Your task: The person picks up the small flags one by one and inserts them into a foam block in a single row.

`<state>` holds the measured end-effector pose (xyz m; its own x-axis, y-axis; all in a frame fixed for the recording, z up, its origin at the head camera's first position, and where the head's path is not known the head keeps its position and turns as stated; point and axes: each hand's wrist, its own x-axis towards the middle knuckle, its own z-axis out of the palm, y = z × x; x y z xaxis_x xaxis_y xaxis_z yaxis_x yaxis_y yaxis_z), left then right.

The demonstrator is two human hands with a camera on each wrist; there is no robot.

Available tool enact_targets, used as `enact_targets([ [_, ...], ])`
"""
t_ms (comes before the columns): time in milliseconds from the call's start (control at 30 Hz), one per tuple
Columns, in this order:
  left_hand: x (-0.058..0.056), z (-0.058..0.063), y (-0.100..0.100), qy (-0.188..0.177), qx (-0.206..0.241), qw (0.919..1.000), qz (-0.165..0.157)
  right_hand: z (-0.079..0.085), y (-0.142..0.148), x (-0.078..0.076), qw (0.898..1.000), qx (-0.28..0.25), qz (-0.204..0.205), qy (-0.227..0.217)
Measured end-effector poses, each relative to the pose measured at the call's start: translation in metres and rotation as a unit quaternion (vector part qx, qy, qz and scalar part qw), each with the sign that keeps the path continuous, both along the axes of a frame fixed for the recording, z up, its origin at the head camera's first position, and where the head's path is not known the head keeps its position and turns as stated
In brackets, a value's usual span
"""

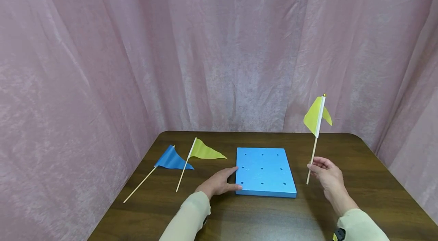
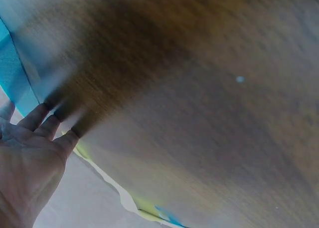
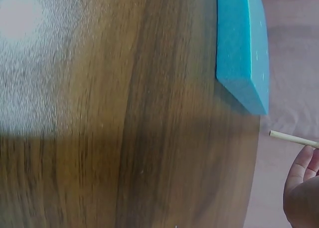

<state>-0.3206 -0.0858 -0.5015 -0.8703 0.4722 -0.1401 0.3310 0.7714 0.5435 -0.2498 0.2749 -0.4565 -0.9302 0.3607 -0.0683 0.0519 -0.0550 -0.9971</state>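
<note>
My right hand [image 1: 328, 178] pinches the wooden stick of a yellow pennant flag [image 1: 312, 117] and holds it nearly upright, right of a blue foam board [image 1: 265, 170]. In the right wrist view the lower end of the stick [image 3: 291, 138] pokes out past the fingers. The board lies flat and has several small holes in rows; no flag stands in it. At its left edge my left hand [image 1: 219, 183] touches the board with thumb and fingers spread. The left wrist view shows that palm [image 2: 32, 153] with its fingers extended beside the board.
A second yellow pennant flag [image 1: 205, 150] and a blue pennant flag [image 1: 171, 158] lie at the left of the brown wooden table [image 1: 246, 218]. The blue flag's tip meets the yellow one's stick. A pink curtain [image 1: 226, 51] hangs behind the table.
</note>
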Motion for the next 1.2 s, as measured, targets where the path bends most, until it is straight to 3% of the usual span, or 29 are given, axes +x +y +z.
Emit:
enact_targets([
  [500, -0.001, -0.001, 0.0, 0.005, -0.009, 1.0, 0.001, -0.001, -0.024, -0.004, 0.997, 0.067, 0.031, 0.006],
  [1200, 0.001, -0.001, -0.001, -0.002, -0.004, 1.0, 0.006, -0.007, -0.049, -0.007, 0.995, 0.084, 0.056, 0.021],
])
